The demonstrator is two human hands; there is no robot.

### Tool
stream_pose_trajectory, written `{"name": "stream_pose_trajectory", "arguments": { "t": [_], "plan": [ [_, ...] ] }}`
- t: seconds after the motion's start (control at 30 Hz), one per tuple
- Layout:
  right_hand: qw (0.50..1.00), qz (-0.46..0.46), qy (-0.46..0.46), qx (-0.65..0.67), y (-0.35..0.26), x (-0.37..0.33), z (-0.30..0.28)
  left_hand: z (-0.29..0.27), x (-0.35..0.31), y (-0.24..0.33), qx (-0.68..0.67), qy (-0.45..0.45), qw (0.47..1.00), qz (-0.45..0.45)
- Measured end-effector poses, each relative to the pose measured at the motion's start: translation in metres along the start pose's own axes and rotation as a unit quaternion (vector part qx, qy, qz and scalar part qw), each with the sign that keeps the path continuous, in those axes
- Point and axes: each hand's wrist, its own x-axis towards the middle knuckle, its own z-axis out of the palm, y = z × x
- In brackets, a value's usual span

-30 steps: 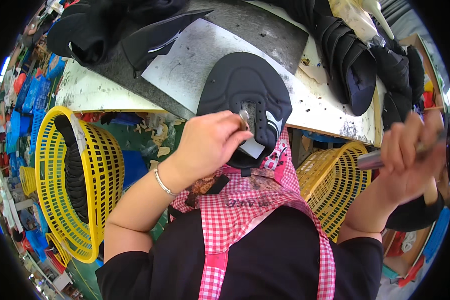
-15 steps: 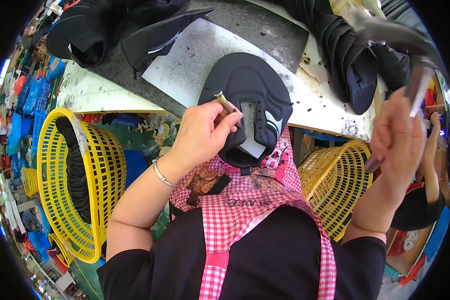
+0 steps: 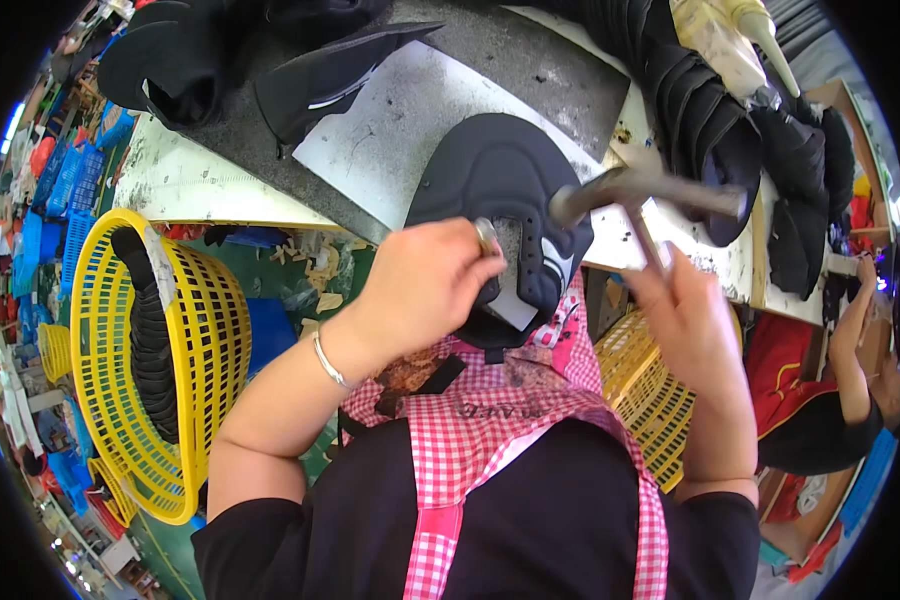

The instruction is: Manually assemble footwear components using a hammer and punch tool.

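Observation:
A black shoe upper (image 3: 500, 165) lies at the bench's near edge over a pale board (image 3: 370, 120), with a row of small holes beside its U-shaped opening. My left hand (image 3: 425, 285) pinches a short metal punch (image 3: 486, 232), its top end facing up and its lower tip hidden. The punch stands at the left side of that opening. In my right hand (image 3: 685, 320) is a hammer (image 3: 660, 190), blurred by motion. Its head hangs over the right side of the upper, apart from the punch.
A yellow basket (image 3: 215, 300) with stacked black pieces stands at left; another yellow basket (image 3: 660, 400) is under the bench at right. Stacked black uppers (image 3: 700, 120) lie on the bench's right, more black uppers (image 3: 175, 65) at far left. Another person's arm (image 3: 848, 330) shows at right.
My right hand has swung the hammer down and left, toward the punch. The punch, earlier leaning, is now more upright, and my left hand has shifted slightly right.

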Motion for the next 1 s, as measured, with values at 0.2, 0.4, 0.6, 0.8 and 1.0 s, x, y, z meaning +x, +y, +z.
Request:
{"name": "stream_pose_trajectory", "arguments": {
  "t": [0.2, 0.4, 0.6, 0.8, 1.0],
  "plan": [
    [0.946, 0.02, 0.141, 0.29, -0.015, 0.012, -0.025, -0.002, 0.005, -0.011, -0.272, -0.019, 0.928, -0.255],
    [0.82, -0.222, 0.05, 0.525, -0.005, 0.008, -0.004, 0.001, 0.005, 0.002, -0.01, 0.019, 0.999, -0.027],
    [0.991, 0.036, 0.051, 0.116, 0.003, 0.019, -0.012, -0.004, 0.014, -0.016, -0.307, 0.0, 0.911, -0.276],
    [0.942, -0.102, 0.159, 0.279, -0.032, 0.039, -0.047, 0.002, 0.011, -0.019, -0.224, 0.023, 0.955, -0.191],
    [0.994, 0.043, -0.092, -0.038, -0.022, 0.021, -0.001, -0.005, 0.016, 0.004, 0.038, 0.016, 0.998, -0.04]
  ]
}}
